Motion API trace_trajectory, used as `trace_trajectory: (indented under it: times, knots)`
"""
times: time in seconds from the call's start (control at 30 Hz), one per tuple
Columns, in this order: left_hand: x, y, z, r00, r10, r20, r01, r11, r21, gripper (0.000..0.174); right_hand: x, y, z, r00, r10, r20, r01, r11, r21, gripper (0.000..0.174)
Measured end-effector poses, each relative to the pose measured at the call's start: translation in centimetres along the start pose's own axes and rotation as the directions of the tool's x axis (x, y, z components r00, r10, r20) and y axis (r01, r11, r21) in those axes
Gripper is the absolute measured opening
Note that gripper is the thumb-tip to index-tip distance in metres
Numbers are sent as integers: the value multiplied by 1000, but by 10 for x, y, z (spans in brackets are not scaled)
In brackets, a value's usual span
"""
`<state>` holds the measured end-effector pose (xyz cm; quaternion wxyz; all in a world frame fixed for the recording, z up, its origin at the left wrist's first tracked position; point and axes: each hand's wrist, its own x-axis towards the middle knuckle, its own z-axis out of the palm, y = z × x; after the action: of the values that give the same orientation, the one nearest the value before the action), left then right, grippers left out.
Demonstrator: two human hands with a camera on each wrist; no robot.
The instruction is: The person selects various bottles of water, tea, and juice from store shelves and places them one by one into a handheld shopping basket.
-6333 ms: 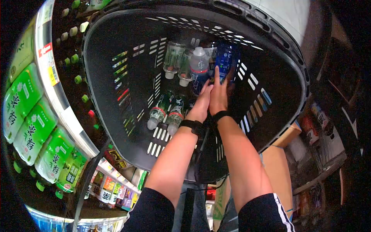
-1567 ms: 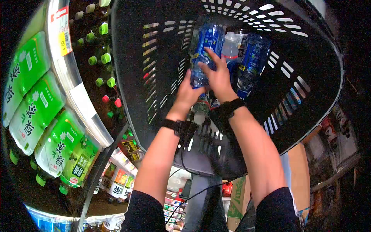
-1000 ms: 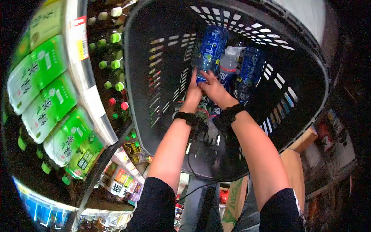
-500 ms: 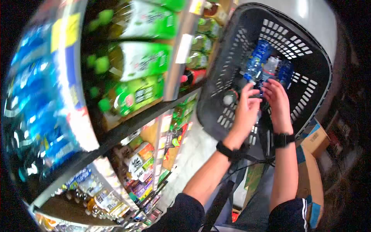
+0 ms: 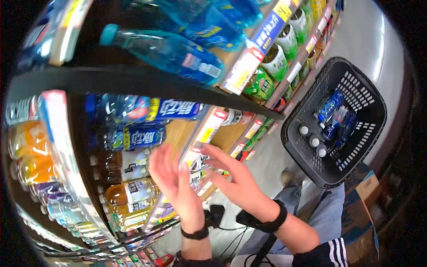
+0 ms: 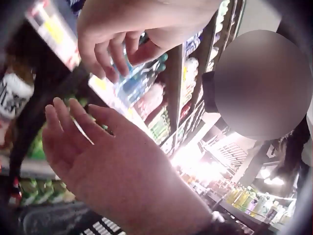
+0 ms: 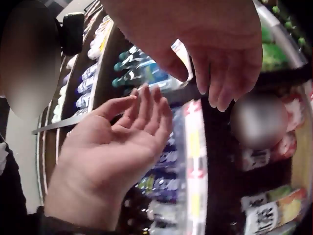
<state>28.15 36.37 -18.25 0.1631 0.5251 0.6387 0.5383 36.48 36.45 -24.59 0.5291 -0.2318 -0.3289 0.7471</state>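
Note:
In the head view my left hand [image 5: 175, 182] is raised before the shelf with its fingers spread and holds nothing. To its right, my right hand [image 5: 231, 175] is also empty, with loosely bent fingers, apart from the left. Beyond the left fingertips, blue-labelled bottles [image 5: 178, 109] lie on a shelf, and a shorter dark-blue-labelled one [image 5: 147, 137] lies below them. Bottles of amber drink [image 5: 133, 196] are beside the left hand. The wrist views show both hands near each other with nothing in them.
A black basket [image 5: 307, 165] stands on the floor at the right, with a blue bottle [image 5: 331, 104] and several others inside. A large blue bottle [image 5: 178, 55] lies on the upper shelf. Cardboard boxes [image 5: 368, 189] are at the lower right.
Both hands have let go of the blue bottle and left the basket, moving left to the shelf. The view has swung left, so the basket appears farther right and smaller.

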Motion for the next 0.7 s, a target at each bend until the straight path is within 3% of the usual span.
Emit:
trace_trajectory:
  times: [0.13,0.2,0.23,0.33,0.37,0.47,0.53,0.6,0.63,0.67,0.7]
  knots:
    - [53,0,-10,1000,17,-3,-17,995,-97,74,34,-19,34,988,147,47,-155,931,330,65]
    - [71,-4,-1,999,39,0,-39,986,-160,63,47,-45,39,948,293,127,-312,766,563,71]
    - [78,-6,4,999,49,-2,-48,980,-192,57,54,-41,45,940,335,69,-298,704,645,60]
    - [106,-13,-1,996,41,76,-29,988,-153,48,80,-23,38,957,270,109,-261,625,736,37]
    - [113,-16,3,999,51,17,-49,992,-120,35,82,-30,37,969,220,116,-230,612,757,20]
    - [129,-23,5,1000,21,6,-20,988,-156,33,92,-34,40,964,253,87,-229,614,755,23]
    - [117,-27,13,984,92,-154,-120,975,-185,39,94,-37,38,957,264,119,-263,623,736,23]
    - [90,-18,10,975,-21,-219,0,995,-96,53,90,-45,34,951,237,200,-308,644,701,24]
    - [78,-22,5,981,67,-181,-80,995,-65,57,87,-47,34,948,233,218,-318,629,710,29]
    - [70,-27,-6,996,51,-68,-52,999,-10,58,86,-44,34,941,254,224,-336,620,709,34]
    - [56,-34,-13,989,124,-80,-106,974,201,55,83,-42,33,918,281,279,-396,619,679,35]
